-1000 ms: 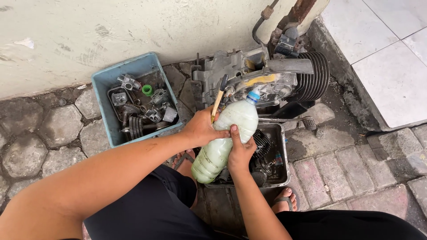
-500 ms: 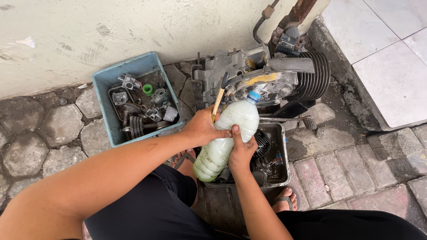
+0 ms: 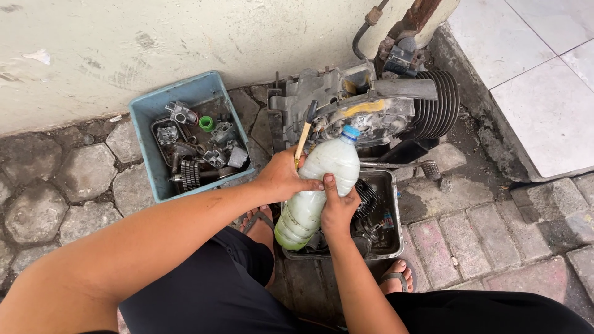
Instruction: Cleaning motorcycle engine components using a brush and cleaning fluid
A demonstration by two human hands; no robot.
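Both forearms are bare, with no sleeve, watch or bracelet showing on either. The left hand point(image 3: 281, 179) and right hand point(image 3: 337, 207) wear no gloves and no rings; the nails on the fingers point(image 3: 328, 180) are short and plain. Black shorts point(image 3: 216, 291) of smooth fabric cover both thighs. The 2 feet are in open sandals point(image 3: 396, 278) with dark straps that leave the toes uncovered.
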